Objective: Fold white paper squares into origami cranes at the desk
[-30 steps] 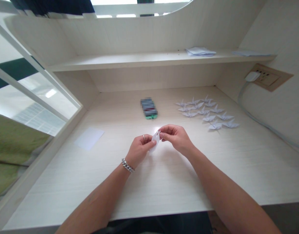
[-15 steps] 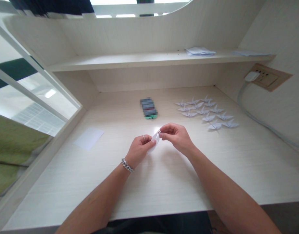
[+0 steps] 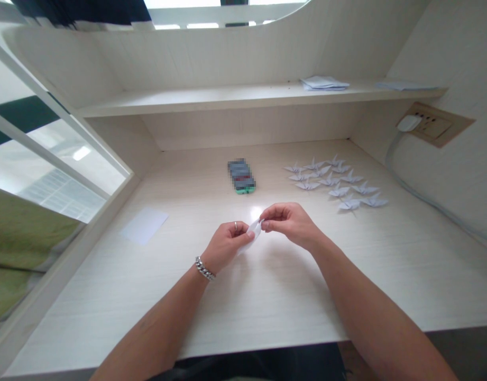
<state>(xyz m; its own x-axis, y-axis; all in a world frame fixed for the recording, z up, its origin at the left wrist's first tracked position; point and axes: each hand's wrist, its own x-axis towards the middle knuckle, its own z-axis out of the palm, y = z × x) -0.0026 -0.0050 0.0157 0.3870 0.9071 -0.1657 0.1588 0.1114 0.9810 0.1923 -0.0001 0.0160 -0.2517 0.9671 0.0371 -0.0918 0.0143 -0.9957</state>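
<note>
White folded paper (image 3: 255, 228) showed in the head view over the desk (image 3: 263, 312), nearer than the paper cranes (image 3: 339, 191); the left hand (image 3: 224, 245) had its grip closed on the lower part, thumb on top; the right hand (image 3: 291, 224) pinched the upper tip, fingers closed; too hard a pull there could have torn it.

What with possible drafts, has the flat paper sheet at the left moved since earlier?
No: judged by the back-left corner of the desk, the sheet lies in the same place.
</note>
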